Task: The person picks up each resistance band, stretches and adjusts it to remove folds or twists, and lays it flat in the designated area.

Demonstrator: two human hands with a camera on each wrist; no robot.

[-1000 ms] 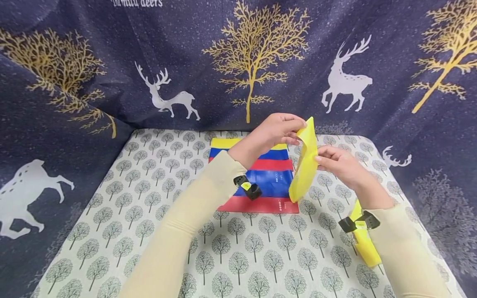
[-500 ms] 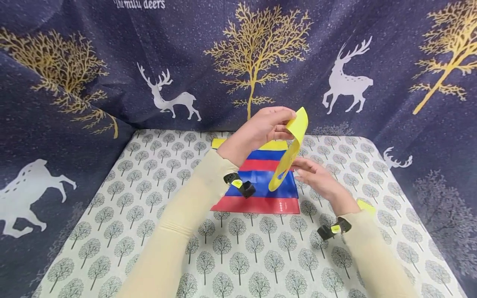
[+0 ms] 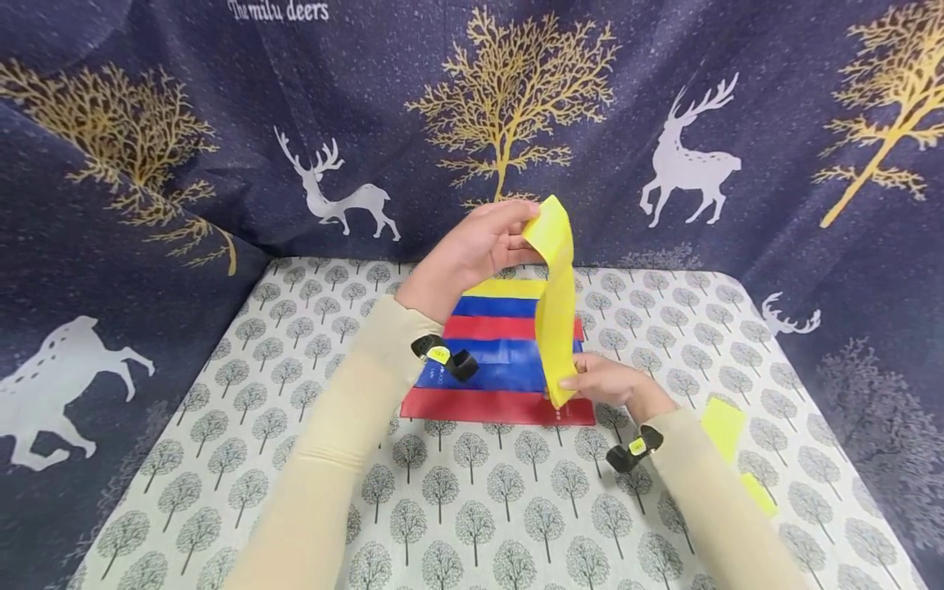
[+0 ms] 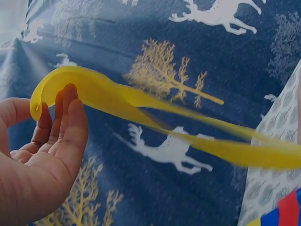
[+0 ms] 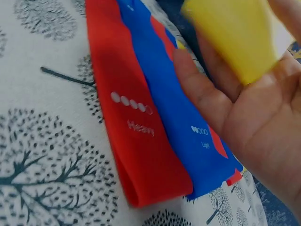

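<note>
A yellow resistance loop band [image 3: 558,307] hangs lengthwise between the two hands, above the row of bands. Up high, my left hand [image 3: 483,246] pinches its top end between thumb and fingers. In the left wrist view the band [image 4: 89,87] curls over those fingertips. My right hand [image 3: 610,382] holds the lower end, thumb on the near face and fingers behind. Beneath lie flat bands side by side: a red one [image 3: 472,405] marked "Heavy" nearest, a blue one [image 3: 483,366], then red [image 3: 494,329], blue [image 3: 490,307] and yellow [image 3: 509,288] strips farther back.
Right of the row, another piece of yellow band [image 3: 724,428] lies on the tree-print tablecloth [image 3: 413,508], partly hidden by the right forearm. A dark deer-print curtain [image 3: 413,98] hangs behind and at both sides.
The yellow band has moved left with my left hand and now hangs straighter. The right hand came away from it, moved left and down, and now holds its lower end.
</note>
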